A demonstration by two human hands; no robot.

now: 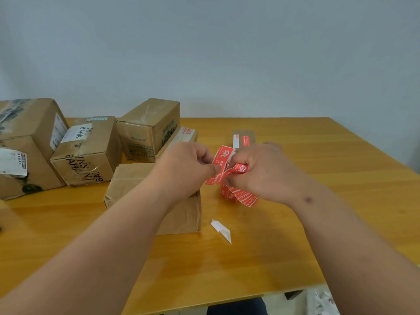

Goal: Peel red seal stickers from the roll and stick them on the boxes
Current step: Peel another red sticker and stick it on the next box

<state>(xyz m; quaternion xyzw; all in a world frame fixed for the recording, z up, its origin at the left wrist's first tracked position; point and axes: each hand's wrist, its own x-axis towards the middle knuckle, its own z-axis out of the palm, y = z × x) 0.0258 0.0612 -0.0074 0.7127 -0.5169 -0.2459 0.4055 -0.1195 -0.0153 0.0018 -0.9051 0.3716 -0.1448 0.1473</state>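
Left hand (188, 164): pinches the red paper sticker strip (223, 165).
Right hand (261, 171): grips the strip's other part.
Strip: above the yellow wooden table (295, 223), right of the near brown cardboard box (127, 178).

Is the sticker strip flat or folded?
Folded: the strip bends between both hands, its tail hanging looped below.

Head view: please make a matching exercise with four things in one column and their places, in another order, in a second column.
Things:
1. red sticker strip
2. white backing scrap
3. box marked BAHA
4. flat box with a red seal

Places:
a. behind the hands, lying flat
b. held between both hands
c. among the stacked boxes at left
d. loose on the table, near the closest box

Pairs: 1-b, 2-d, 3-c, 4-a
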